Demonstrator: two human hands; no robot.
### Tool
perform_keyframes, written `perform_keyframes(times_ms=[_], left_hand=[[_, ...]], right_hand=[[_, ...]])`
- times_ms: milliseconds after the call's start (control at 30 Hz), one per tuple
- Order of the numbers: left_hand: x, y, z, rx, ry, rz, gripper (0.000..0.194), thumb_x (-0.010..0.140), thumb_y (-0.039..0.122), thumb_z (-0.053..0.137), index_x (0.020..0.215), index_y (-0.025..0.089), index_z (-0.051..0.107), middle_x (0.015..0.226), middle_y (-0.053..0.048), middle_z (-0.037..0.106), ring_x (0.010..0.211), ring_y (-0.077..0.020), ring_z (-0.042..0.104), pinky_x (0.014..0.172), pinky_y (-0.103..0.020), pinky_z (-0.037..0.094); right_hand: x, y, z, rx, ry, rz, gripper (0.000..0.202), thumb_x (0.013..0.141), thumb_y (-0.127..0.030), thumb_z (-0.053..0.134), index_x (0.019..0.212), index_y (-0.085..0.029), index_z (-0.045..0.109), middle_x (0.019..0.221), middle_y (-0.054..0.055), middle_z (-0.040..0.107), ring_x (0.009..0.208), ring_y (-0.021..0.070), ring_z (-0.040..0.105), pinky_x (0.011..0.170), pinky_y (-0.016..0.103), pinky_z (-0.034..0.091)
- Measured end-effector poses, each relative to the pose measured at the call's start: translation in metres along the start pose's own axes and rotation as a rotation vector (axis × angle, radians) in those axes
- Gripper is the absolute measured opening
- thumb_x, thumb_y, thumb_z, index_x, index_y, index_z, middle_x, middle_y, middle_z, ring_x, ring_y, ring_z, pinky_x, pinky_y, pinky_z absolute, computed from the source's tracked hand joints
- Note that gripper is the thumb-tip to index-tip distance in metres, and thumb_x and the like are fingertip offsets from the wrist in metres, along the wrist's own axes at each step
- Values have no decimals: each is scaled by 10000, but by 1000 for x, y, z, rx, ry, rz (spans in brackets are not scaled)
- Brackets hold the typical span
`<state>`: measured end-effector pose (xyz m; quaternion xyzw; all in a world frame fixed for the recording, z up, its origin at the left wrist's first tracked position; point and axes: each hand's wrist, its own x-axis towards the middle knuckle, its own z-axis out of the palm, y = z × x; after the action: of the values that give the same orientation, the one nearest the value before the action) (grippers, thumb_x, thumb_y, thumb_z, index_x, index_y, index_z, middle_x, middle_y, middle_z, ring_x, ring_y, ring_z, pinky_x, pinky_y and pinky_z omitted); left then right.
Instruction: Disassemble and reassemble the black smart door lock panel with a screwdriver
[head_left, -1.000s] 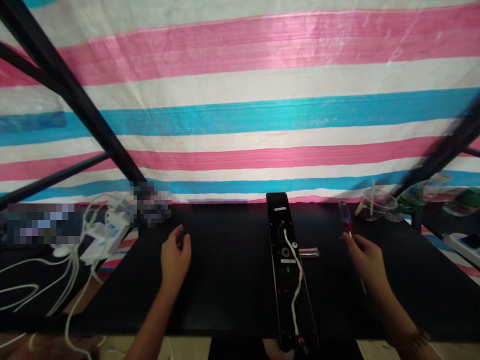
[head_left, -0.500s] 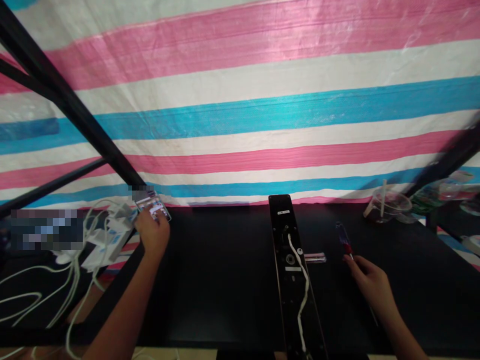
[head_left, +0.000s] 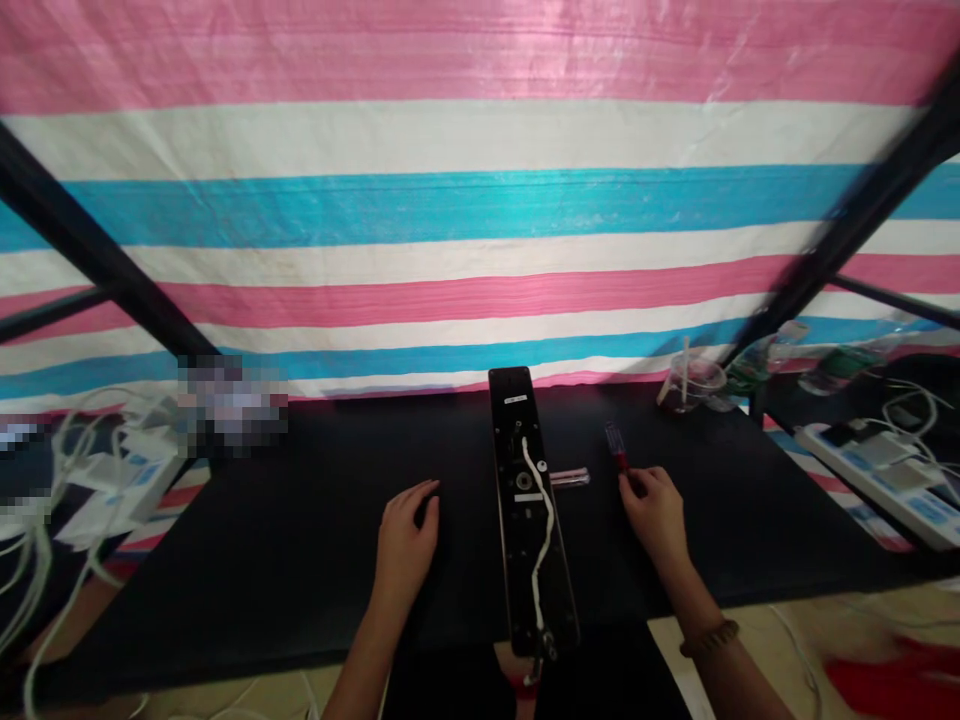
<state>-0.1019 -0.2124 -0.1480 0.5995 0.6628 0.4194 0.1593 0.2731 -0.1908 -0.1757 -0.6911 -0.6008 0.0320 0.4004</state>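
Observation:
A long black panel (head_left: 517, 540) lies lengthwise on the black table, with a white cable (head_left: 545, 530) running along its face to the near end. Left of the panel, my left hand (head_left: 409, 535) is empty, its thumb and fingers apart just over the tabletop. To the right, my right hand (head_left: 654, 510) pinches a screwdriver (head_left: 615, 442) by its red collar; the clear handle points away from me and the shaft is hidden by the hand. Two thin pinkish sticks (head_left: 571, 478) lie against the panel's right edge.
On the left, white cables and a power strip (head_left: 124, 490) crowd the table's side. A clear plastic cup (head_left: 694, 382) and bottles (head_left: 757, 360) stand at the back right. Another power strip (head_left: 885, 480) lies far right. Striped sheeting (head_left: 480, 210) hangs behind between black frame bars.
My left hand has come away from the phone at the left and moved toward the panel. The view has turned right. My right hand still holds the screwdriver.

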Motion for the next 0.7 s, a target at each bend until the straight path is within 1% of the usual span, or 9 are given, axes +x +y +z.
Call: perform_keyframes(times_ms=[67,133,233,300,400,500,700], left_hand=[[-8,16,7,-99,-35,-28,323,876,401,553,1037,208,757,1109,-99,759,1090,-287,684,1018,-478,514],[-24,37,19,-226,-104,-65,348,889,413,562,1109,205,733,1155,-96,749,1100,-271,688,1011,-447,521],[-48,64,38,-433,-199,-142,467,920,426,555,1317,186,614,1275,-111,702,1162,-248,670,1024,-399,515],[-60,74,48,-499,-239,-150,526,952,429,521,1422,193,517,1333,-109,670,1220,-234,640,1060,-382,484],[-67,75,53,-517,-256,-134,552,986,437,468,1482,196,448,1383,-113,637,1268,-231,607,1090,-380,451],[-68,71,52,-526,-264,-130,560,991,439,464,1494,195,434,1391,-116,630,1257,-235,611,1088,-383,448],[-69,70,50,-531,-274,-140,566,987,423,471,1502,194,415,1264,-116,691,1134,-231,664,1002,-380,495]], right_hand=[[1,0,1,-57,-18,-28,362,911,-464,499,800,-179,694,827,104,630,694,234,620,673,369,499],[1,-1,2,-74,-39,-51,355,925,-448,490,798,-177,682,823,94,618,707,226,616,686,360,490],[0,-1,2,-77,-43,-68,389,947,-474,475,796,-172,668,822,89,617,705,216,607,690,351,473],[-1,0,2,-85,-36,-64,434,957,-520,459,806,-170,664,822,90,616,688,212,598,678,349,463],[-3,3,3,-110,-28,-63,499,959,-590,427,816,-170,657,809,92,610,680,219,591,663,353,453],[-3,4,3,-125,-38,-78,543,955,-631,397,813,-171,649,806,99,610,690,229,591,665,358,454],[-3,2,2,-139,-39,-67,545,944,-641,390,844,-168,641,825,109,617,722,247,613,691,370,468]])
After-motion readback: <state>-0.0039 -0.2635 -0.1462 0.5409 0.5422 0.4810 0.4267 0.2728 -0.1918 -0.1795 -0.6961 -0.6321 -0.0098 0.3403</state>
